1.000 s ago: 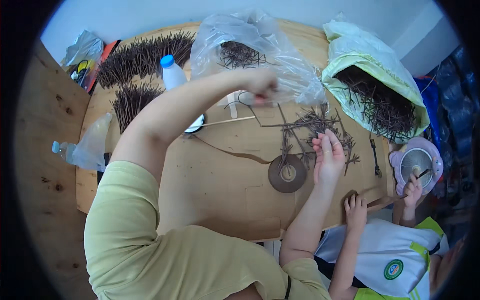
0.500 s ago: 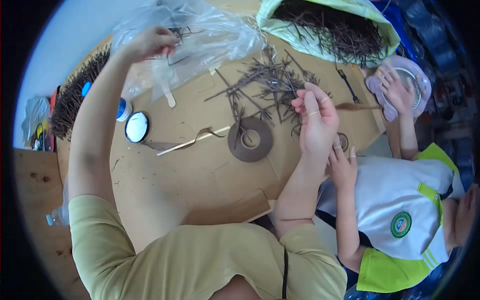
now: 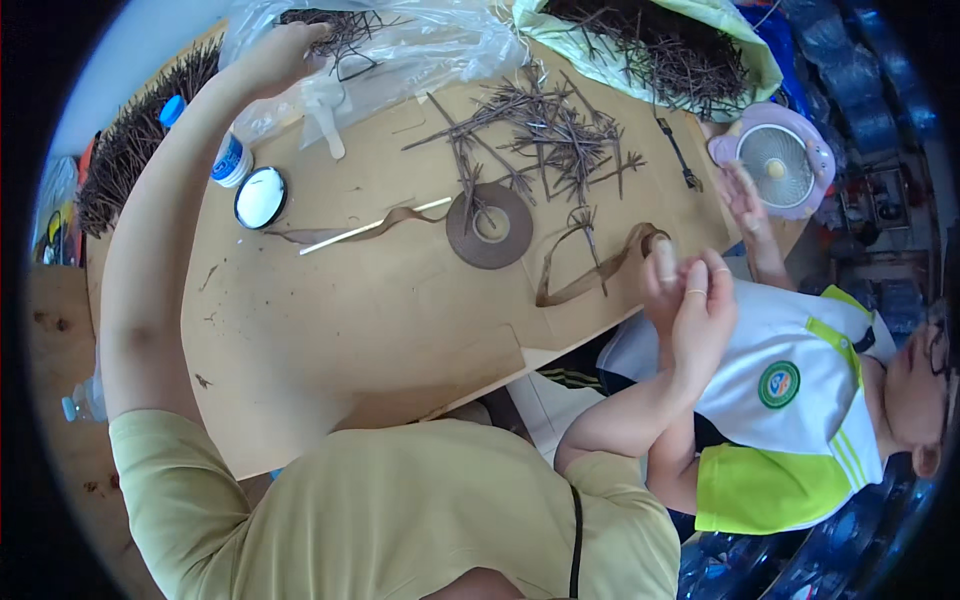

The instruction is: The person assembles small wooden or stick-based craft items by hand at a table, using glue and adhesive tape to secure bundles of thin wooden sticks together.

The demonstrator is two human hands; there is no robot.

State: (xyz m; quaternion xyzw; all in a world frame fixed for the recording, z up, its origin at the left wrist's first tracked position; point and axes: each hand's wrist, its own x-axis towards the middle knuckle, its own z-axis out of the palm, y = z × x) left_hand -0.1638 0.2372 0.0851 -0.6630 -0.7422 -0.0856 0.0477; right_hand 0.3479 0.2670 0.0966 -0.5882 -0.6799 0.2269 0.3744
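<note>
My left hand [image 3: 285, 55] reaches to the far left, its fingers curled together against a bunch of brown branching twigs [image 3: 348, 38] on a clear plastic bag [image 3: 450, 45]. Whether it grips a twig is hidden. On the right, my right hand [image 3: 708, 305] has its fingers drawn together, overlapping another person's hand [image 3: 662, 285]. What is between my fingers cannot be made out. Close by, a brown tape strip [image 3: 575, 290] curls over the table edge beside a single twig [image 3: 588, 235]. A roll of brown tape [image 3: 470, 238] lies mid-table.
Loose twigs [image 3: 560, 130] lie beyond the roll. A pale stick [image 3: 370, 228], a white-filled lid [image 3: 260, 198] and a white bottle [image 3: 230, 160] are at left. A sack of twigs [image 3: 650, 50], a black tool [image 3: 680, 155] and a purple fan [image 3: 780, 165] stand far right.
My left hand has moved farther away into the twig bunch. My right hand has come down and right, onto the other person's hand. The view has shifted, uncovering the tape strip and single twig.
</note>
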